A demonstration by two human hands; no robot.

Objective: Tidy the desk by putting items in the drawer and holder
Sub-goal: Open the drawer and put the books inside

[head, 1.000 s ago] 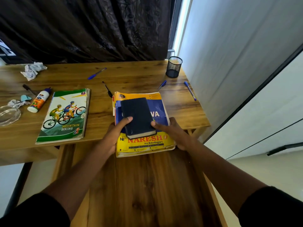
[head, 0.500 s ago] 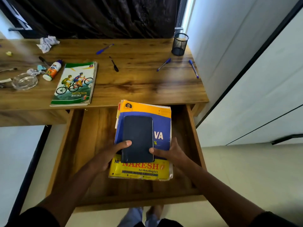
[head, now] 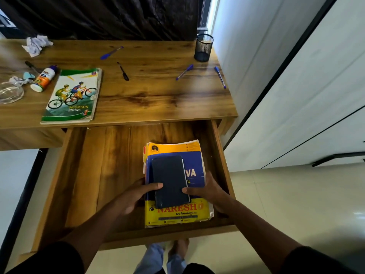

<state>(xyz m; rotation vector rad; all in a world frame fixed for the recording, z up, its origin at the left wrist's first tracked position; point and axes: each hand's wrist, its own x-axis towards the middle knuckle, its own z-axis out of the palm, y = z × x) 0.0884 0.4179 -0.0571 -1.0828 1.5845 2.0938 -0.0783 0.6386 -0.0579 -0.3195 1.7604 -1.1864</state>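
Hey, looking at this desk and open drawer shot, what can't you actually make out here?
- Yellow book title: head view, the dark notebook and both thumbs cover part.
- Whether it rests on the drawer floor: the stack hides its underside.
- Left hand and right hand fingers: tucked beneath the stack.
- Glass dish: cut by the left edge.
- Glue bottle label: too small.

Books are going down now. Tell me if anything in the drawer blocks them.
Nothing visible does. The book stack, gripped by left hand and right hand, sits over bare drawer floor at its right side.
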